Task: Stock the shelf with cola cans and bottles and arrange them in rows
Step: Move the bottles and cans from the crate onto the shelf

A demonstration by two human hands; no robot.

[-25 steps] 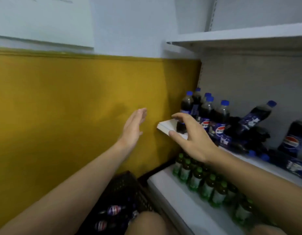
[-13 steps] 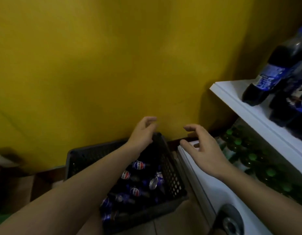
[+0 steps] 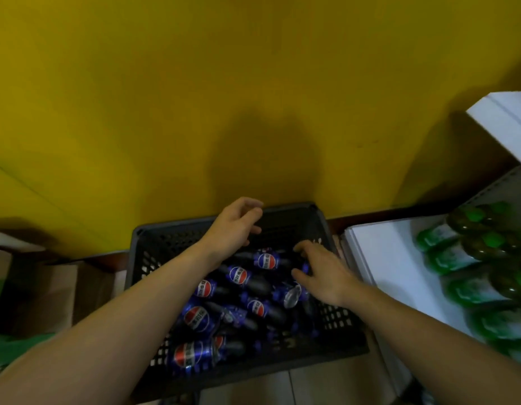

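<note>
Big yellow wall (image 3: 165, 97) out back, brown cardboard boxes (image 3: 49, 290) on the left, green-capped bottles (image 3: 449, 255) bunched at right.

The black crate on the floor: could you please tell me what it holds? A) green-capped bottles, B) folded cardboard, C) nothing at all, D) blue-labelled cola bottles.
D: the black crate is filled with blue-labelled cola bottles lying on their sides, while the green-capped bottles sit on the white shelf to its right.
</note>
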